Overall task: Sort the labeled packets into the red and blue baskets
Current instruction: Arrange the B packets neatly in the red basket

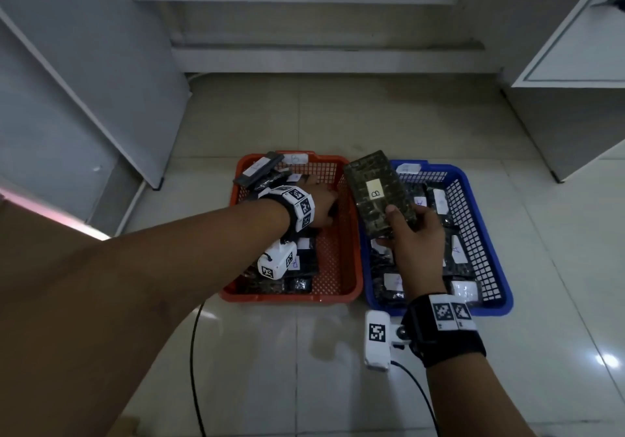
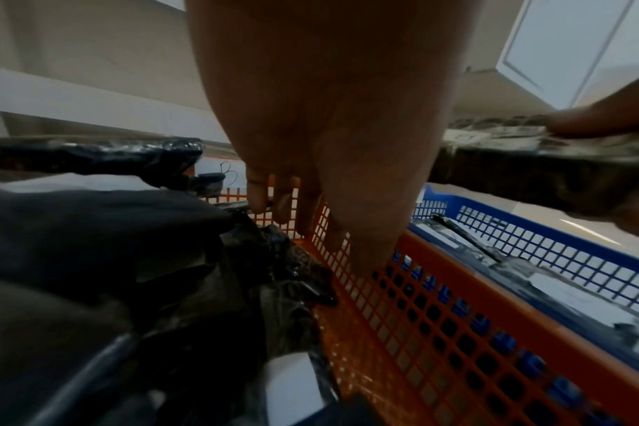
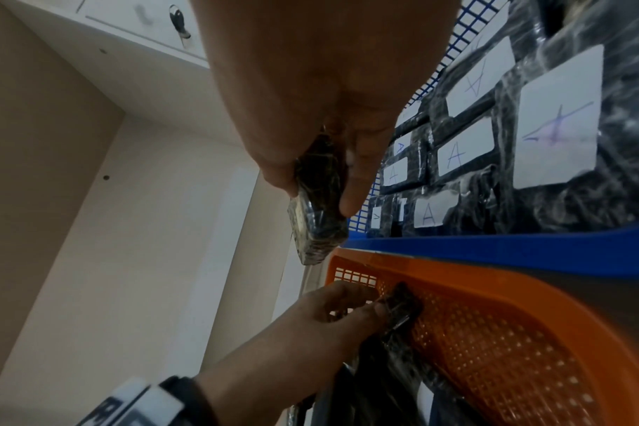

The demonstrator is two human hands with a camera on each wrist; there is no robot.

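My right hand (image 1: 402,227) grips a dark wrapped packet (image 1: 375,179) with a white label marked B. It holds the packet over the seam between the red basket (image 1: 291,296) and the blue basket (image 1: 473,220). The right wrist view shows this packet (image 3: 318,227) pinched between thumb and fingers above both rims. My left hand (image 1: 321,199) reaches into the red basket with fingers (image 2: 285,207) straight, its fingertips on a dark packet (image 3: 402,305) by the far wall. The blue basket holds several packets labelled A (image 3: 456,152). The red basket holds packets labelled B (image 1: 304,260).
Both baskets sit side by side on a glossy tiled floor. One packet (image 1: 260,172) lies propped on the red basket's back left rim. White cabinets stand at the left (image 1: 84,81) and right (image 1: 568,47). A black cable (image 1: 194,352) runs across the floor in front.
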